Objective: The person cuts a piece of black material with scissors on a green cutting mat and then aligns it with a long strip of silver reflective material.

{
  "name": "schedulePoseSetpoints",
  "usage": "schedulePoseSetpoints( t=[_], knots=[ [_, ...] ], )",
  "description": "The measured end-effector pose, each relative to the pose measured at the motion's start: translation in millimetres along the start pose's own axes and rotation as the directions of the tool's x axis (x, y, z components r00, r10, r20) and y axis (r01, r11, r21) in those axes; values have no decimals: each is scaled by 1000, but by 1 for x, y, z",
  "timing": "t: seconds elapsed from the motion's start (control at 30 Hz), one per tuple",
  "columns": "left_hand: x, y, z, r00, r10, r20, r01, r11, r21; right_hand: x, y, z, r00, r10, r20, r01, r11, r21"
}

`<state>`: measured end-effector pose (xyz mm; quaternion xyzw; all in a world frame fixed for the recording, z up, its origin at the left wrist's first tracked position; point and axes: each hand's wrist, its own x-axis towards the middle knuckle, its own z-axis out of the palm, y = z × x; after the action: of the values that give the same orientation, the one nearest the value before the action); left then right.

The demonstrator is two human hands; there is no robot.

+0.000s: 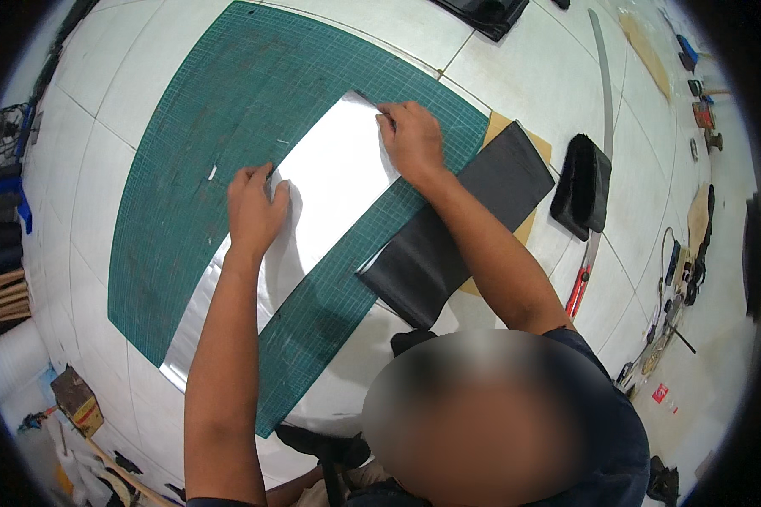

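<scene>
A long, shiny silver sheet (334,186) lies slantwise across a green cutting mat (203,101). My left hand (256,207) is at the sheet's left edge, its fingers curled there and its thumb against the silver surface. Near the far right corner, my right hand (416,142) grips the other edge between thumb and bent fingers. The sheet's near end passes partly behind my left forearm. Under my right forearm lies a folded black leather-like piece (507,182), partly off the mat.
Tan board (524,228) shows beneath the black piece. Farther right are a fuzzy black pad (577,186), a red-handled cutter (578,291) and a long metal strip (603,76). A small white scrap (212,173) lies on the mat. Various tools line the right side.
</scene>
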<state>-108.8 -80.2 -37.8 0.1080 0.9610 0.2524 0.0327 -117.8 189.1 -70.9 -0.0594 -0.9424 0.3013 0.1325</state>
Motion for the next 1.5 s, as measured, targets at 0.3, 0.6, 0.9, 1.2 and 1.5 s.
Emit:
schedulePoseSetpoints(
  t=[0.3,0.6,0.9,1.2,1.5],
  knots=[
    [0,3,3,999,38,-22,-36,997,68,-2,2,2,1000,-6,-2,6,1000,-19],
    [30,26,9,998,60,-18,-59,998,33,-16,1,-59,999,-39,-27,42,990,134],
    [58,36,25,992,124,17,-124,992,7,-75,10,-68,794,-459,398,441,886,141],
    [63,40,22,993,36,116,-25,995,-94,-68,15,-53,806,-537,247,511,843,166],
    [56,35,21,989,108,102,-104,994,-42,-62,15,-63,802,-518,297,467,854,229]
  ],
)
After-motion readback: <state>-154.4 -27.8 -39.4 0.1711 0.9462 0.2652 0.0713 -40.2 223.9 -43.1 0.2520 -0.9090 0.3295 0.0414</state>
